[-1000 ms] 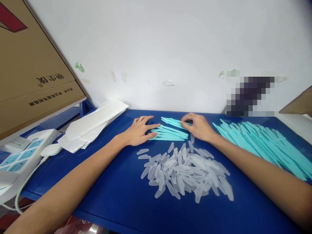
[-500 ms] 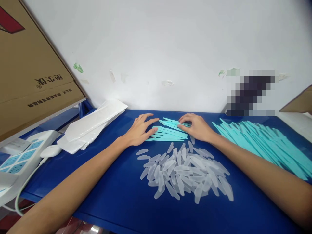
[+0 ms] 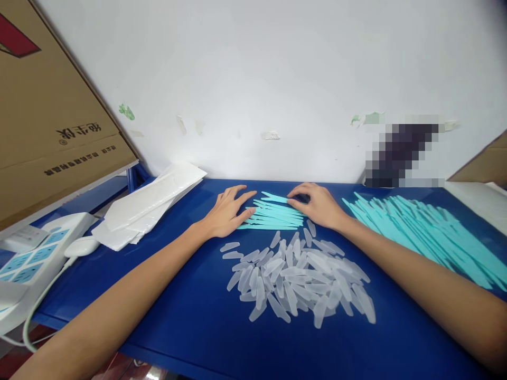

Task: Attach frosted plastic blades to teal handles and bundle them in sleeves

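My right hand (image 3: 319,206) is pinching at least one turquoise strip (image 3: 274,198). My left hand (image 3: 225,214) is resting splayed by similar strips (image 3: 277,218).

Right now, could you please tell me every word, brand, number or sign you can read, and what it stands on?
"绝尘侠" with "®": upside down on the cardboard box.
Smaller line beneath, same box: too blurred to read surely.
Grey print on the white plug at the power strip: too small to read.
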A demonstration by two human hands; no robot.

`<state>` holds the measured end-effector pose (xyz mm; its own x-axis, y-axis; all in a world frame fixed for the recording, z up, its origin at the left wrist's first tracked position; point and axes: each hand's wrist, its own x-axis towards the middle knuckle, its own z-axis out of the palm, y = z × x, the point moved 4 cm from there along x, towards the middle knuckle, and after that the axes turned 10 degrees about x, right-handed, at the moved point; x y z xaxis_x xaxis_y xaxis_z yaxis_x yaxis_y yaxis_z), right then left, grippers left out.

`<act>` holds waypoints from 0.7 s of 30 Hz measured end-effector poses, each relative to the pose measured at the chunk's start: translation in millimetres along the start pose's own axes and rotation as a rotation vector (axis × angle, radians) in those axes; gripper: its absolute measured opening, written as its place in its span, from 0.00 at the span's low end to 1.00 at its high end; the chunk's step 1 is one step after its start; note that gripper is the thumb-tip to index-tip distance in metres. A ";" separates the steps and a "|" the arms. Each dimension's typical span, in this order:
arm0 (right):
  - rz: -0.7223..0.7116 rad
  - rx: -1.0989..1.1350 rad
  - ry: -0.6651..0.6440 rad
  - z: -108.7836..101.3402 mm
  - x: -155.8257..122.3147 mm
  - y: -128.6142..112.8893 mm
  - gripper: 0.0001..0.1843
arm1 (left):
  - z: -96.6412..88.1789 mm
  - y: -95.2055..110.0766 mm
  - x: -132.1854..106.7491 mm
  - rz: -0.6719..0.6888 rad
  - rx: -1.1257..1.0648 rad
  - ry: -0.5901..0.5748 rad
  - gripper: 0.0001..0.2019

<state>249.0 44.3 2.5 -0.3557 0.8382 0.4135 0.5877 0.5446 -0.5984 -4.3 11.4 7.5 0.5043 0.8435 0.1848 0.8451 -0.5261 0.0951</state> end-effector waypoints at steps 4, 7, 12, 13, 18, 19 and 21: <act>0.019 -0.042 -0.019 1.5 0.6 2.5 0.10 | 0.0 -0.5 -0.7 0.000 -0.012 -0.001 0.29; 0.012 -0.041 -0.047 2.0 1.0 4.1 0.11 | -0.8 -0.4 -1.0 0.002 -0.022 0.015 0.29; -0.023 0.004 -0.090 2.4 0.0 1.3 0.13 | -2.3 -0.7 -1.0 0.013 -0.041 0.082 0.26; -0.025 0.024 -0.082 1.8 -0.2 0.2 0.13 | -2.6 -0.8 -1.1 0.023 -0.049 0.107 0.26; 0.126 0.056 0.097 -6.7 -1.3 2.6 0.15 | -7.2 -2.4 -2.7 0.062 -0.073 0.293 0.19; 0.178 0.050 0.126 -8.0 -1.7 4.7 0.16 | -9.1 -2.4 -3.3 0.060 -0.073 0.332 0.18; 0.242 0.046 0.161 -9.5 -2.0 8.3 0.16 | -13.8 0.4 -4.5 0.066 -0.080 0.382 0.17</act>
<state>261.5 46.9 3.2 -0.0865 0.9304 0.3563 0.6066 0.3328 -0.7220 -8.7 5.8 20.2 0.4418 0.7145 0.5425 0.7892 -0.5971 0.1437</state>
